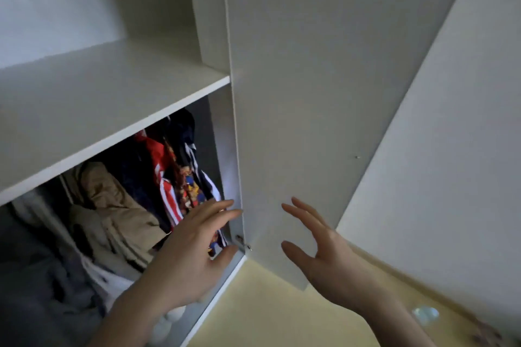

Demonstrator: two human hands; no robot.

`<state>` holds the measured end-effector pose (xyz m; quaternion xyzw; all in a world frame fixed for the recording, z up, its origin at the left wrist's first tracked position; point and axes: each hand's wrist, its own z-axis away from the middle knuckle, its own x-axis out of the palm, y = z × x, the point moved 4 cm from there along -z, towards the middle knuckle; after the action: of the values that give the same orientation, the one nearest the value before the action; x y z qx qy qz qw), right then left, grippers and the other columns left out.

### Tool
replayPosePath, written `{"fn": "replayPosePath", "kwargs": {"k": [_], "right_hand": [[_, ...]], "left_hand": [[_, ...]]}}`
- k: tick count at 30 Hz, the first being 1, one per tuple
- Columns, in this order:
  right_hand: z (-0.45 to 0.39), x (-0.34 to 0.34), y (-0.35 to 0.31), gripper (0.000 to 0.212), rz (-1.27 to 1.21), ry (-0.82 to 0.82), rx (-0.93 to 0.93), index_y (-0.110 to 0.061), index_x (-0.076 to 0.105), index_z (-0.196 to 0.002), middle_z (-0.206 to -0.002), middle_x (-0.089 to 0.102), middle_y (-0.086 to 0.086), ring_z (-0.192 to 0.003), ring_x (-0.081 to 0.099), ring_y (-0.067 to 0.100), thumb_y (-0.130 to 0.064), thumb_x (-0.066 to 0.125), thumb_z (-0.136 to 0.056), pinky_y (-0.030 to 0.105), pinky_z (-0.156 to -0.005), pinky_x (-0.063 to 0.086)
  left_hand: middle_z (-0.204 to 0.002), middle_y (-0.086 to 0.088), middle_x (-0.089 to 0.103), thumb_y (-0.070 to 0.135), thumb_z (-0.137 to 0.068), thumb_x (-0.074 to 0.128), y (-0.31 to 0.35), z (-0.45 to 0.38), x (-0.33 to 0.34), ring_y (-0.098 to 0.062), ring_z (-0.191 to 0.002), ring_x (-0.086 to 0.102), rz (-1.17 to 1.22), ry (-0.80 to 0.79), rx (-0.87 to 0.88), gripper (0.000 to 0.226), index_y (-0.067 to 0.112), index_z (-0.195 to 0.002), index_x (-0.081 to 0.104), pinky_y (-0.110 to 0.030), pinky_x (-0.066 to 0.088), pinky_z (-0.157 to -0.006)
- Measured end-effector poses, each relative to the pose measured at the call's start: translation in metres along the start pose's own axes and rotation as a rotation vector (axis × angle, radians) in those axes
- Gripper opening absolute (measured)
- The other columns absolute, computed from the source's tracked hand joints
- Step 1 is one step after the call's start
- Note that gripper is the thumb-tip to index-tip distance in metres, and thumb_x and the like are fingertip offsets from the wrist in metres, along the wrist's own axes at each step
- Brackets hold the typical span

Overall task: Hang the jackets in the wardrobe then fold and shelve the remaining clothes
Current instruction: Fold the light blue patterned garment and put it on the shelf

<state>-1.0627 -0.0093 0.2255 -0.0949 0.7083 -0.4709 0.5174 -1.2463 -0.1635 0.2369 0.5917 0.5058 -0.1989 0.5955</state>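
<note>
Both hands are seen at the bottom of the frame with fingers spread wide and nothing held. The left hand [194,245] is stretched toward the front edge of the wardrobe's side panel [225,172], its fingertips [235,213] reaching that edge; whether contact is made cannot be told. The right hand [324,251] is raised just in front of the open white door [310,107], palm turned toward it, apparently short of touching. The jackets [174,166] are hung in the compartment below the white shelf [107,110], in the lower left of the frame, their long axes running downward: a tan one [118,205] on the left, then dark navy, red-and-white striped and patterned garments packed closely together. Their hangers and the rail are hidden by the shelf, and their lower parts are covered by the left forearm. Grey and white fabric [56,276] at the lower left is too dim to be identified.
</note>
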Motion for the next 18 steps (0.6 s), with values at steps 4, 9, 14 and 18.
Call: {"fn": "replayPosePath", "kwargs": {"k": [4, 9, 14, 18], "right_hand": [[0.07, -0.051, 0.04, 0.058, -0.001, 0.191, 0.146, -0.054, 0.036, -0.148, -0.154, 0.018, -0.045, -0.139, 0.024, -0.021, -0.042, 0.061, -0.098, 0.017, -0.114, 0.028], [0.178, -0.116, 0.096, 0.057, -0.018, 0.407, 0.304, -0.056, 0.036, -0.146, -0.152, 0.018, -0.048, -0.132, 0.016, -0.032, -0.042, 0.06, -0.098, 0.003, -0.102, 0.02], [0.319, -0.174, 0.155, 0.057, 0.013, 0.563, 0.468, -0.058, 0.035, -0.146, -0.151, 0.023, -0.046, -0.13, 0.019, -0.033, -0.046, 0.06, -0.096, 0.003, -0.102, 0.022], [0.439, -0.217, 0.197, 0.056, 0.048, 0.704, 0.615, -0.05, 0.04, -0.147, -0.153, 0.03, -0.036, -0.139, 0.026, -0.019, -0.042, 0.062, -0.096, 0.015, -0.116, 0.024]], "left_hand": [[-0.152, 0.038, 0.027, 0.042, -0.095, 0.063, 0.061, -0.027, 0.056, 0.012, -0.147, 0.013, 0.016, -0.17, 0.19, 0.052, 0.047, -0.144, 0.045, -0.019, 0.019, -0.119], [-0.149, 0.041, 0.025, 0.048, -0.095, 0.061, 0.18, -0.05, 0.129, 0.012, -0.146, 0.014, 0.023, -0.315, 0.426, 0.052, 0.046, -0.144, 0.046, -0.01, 0.014, -0.117], [-0.153, 0.042, 0.02, 0.048, -0.096, 0.06, 0.321, -0.03, 0.213, 0.018, -0.145, 0.004, 0.078, -0.451, 0.601, 0.053, 0.048, -0.146, 0.041, -0.006, 0.007, -0.114], [-0.153, 0.042, 0.02, 0.049, -0.096, 0.06, 0.427, 0.004, 0.276, 0.017, -0.144, 0.008, 0.108, -0.545, 0.735, 0.053, 0.05, -0.146, 0.042, -0.004, 0.007, -0.112]]}}
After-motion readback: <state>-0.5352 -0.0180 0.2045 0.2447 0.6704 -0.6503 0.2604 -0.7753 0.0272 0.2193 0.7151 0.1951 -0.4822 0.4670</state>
